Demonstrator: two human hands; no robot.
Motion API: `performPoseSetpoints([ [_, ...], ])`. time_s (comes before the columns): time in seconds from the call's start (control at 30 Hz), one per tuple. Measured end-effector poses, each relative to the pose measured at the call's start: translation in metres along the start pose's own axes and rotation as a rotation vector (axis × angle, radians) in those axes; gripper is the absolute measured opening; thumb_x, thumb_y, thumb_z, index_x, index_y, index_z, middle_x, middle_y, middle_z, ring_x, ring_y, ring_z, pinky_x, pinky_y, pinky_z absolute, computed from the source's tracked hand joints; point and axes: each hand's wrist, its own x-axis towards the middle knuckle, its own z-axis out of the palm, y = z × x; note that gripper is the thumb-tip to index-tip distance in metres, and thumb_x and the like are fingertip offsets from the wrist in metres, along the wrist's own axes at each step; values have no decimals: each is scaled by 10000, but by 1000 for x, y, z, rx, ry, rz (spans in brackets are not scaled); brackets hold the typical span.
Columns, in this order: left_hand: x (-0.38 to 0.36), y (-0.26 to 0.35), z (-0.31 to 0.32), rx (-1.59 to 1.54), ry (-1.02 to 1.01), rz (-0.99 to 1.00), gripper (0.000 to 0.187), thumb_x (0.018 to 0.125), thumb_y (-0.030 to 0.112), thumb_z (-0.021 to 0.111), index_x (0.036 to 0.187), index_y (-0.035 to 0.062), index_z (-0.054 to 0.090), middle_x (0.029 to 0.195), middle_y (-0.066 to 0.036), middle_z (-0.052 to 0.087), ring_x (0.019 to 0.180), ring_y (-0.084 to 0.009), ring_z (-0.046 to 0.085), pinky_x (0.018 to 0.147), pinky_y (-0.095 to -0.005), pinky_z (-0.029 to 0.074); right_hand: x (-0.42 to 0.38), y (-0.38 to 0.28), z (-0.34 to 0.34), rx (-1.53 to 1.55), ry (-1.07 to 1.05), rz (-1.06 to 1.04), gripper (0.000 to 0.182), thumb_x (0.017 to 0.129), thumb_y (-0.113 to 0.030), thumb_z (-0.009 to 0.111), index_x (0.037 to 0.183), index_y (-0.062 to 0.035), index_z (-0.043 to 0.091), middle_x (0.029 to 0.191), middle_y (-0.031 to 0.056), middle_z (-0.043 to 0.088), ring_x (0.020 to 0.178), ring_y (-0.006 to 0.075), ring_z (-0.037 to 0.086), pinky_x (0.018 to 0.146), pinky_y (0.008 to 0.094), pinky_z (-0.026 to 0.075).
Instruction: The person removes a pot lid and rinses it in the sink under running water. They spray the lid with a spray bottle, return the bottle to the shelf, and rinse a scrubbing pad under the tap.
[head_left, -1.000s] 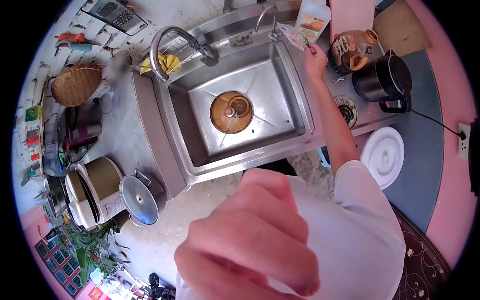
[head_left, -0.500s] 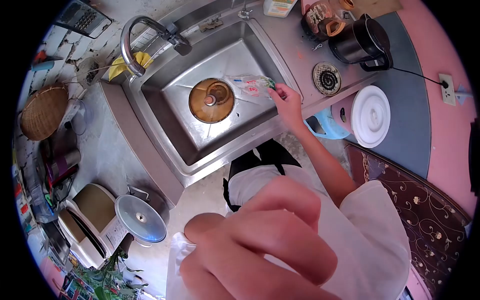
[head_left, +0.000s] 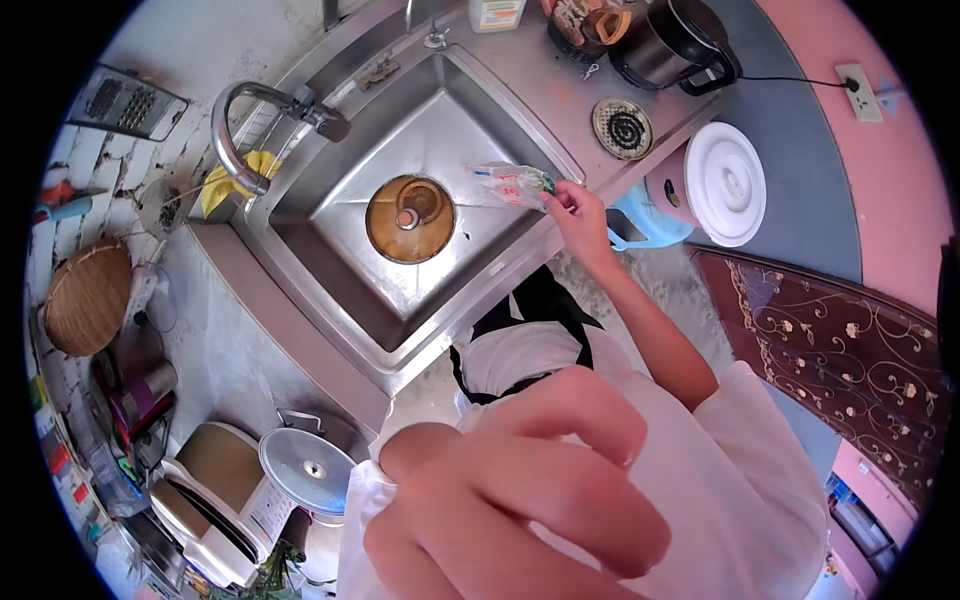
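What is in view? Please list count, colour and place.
sink: 1, steel, centre
bag: 1, clear plastic, over sink
disc: 1, amber, in sink
taps: 2, chrome, behind sink
cloth: 1, yellow, beside larger tap
bottle: 1, white, top
jar: 1, brown, upper right
kettle: 1, black, beside jar
dish: 1, dark, near kettle
lid: 1, white, right
container: 1, blue, beside lid
grater: 1, grey, left wall
basket: 1, brown, left
cooker: 1, white-brown, lower left
pot: 1, grey, beside cooker
clutter: uncounted, mixed, far left
right hand: 1, bare, pinching bag
left hand: 1, bare, near camera
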Motion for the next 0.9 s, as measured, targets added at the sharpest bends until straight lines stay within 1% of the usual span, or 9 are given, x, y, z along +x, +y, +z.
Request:
performPoseSetpoints([
  [0.3,-61,-45,-128,844,51,-689,60,855,10,589,897,-29,603,901,-107,631,857,-172,577,774,-291,451,-26,7,-59,-52,182,22,164,841,-125,660,878,24,604,593,3,480,550,66,410,494,247,339],
  [0.37,-113,-65,-199,1515,-335,-1035,310,925,219,538,1153,13,575,1097,-149,632,1043,-325,585,919,-436,427,-33,15,-79,-59,223,36,162,841,-127,662,877,19,602,591,10,490,541,62,411,484,243,335],
  [0.4,-143,-60,-222,1897,-726,-1550,536,891,386,563,1300,50,478,1314,-194,502,1207,-358,483,1030,-510,319,-37,17,-91,-53,239,31,162,841,-127,662,877,19,602,591,10,490,541,62,411,484,243,335],
  [0.47,-170,-57,-262,1587,-759,-2204,686,862,475,561,1380,58,394,1431,-220,360,1328,-314,368,1095,-493,240,-41,23,-116,-86,281,100,163,840,-129,665,882,15,603,591,8,497,544,57,411,489,239,337],
  [0.5,-199,-47,-297,1379,-417,-1932,686,867,495,541,1365,40,411,1400,-233,397,1293,-303,416,1091,-473,254,-42,31,-130,-88,316,78,163,838,-136,669,888,7,610,590,6,503,546,55,419,489,236,339],
  [0.57,-215,-49,-279,2076,-41,-1813,616,863,367,552,1370,49,405,1454,-212,315,1303,-358,368,1043,-649,184,-43,43,-165,-105,353,98,161,838,-138,669,885,5,612,590,3,504,546,55,420,488,237,340],
  [0.6,-233,-43,-298,2336,-248,-1935,646,845,350,554,1396,70,366,1483,-206,261,1342,-380,301,1014,-709,139,-40,48,-183,-126,391,115,159,839,-139,668,882,4,613,589,1,504,547,55,420,488,238,340],
  [0.67,-234,-36,-298,2023,188,-1866,691,815,365,586,1409,105,348,1479,-215,263,1364,-367,275,1045,-684,124,-34,59,-223,-117,442,135,153,844,-138,663,881,2,613,589,0,507,547,56,425,489,238,343],
  [0.9,-243,-49,-256,2199,260,-1714,632,809,366,575,1362,105,415,1435,-193,348,1312,-369,359,1007,-691,219,51,97,-347,-119,572,58,146,866,-142,639,891,0,614,587,3,508,552,62,444,495,241,350],
])
